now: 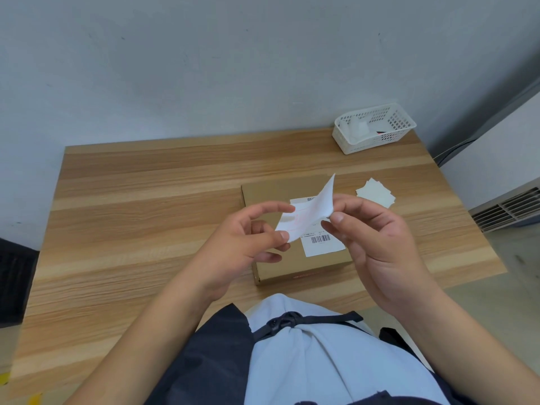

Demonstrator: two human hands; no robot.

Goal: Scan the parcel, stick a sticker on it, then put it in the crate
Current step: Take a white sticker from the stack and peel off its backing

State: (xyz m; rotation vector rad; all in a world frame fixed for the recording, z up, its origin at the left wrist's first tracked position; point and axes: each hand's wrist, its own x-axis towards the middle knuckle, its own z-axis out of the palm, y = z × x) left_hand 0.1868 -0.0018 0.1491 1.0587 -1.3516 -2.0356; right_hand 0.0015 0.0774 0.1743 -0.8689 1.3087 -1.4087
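A flat brown cardboard parcel (271,197) lies on the wooden table (140,200), with a white barcode label (323,242) on its top. Above the parcel both hands hold one white sticker sheet (309,213). My left hand (245,244) pinches its lower left corner between thumb and fingers. My right hand (377,238) pinches its right edge, and the sheet bends upward to a point, as if a layer is being pulled apart. The sticker hides part of the label.
A small stack of white stickers (376,196) lies on the table right of the parcel. A white perforated plastic basket (374,128) with small items stands at the back right corner. A wall runs behind the table.
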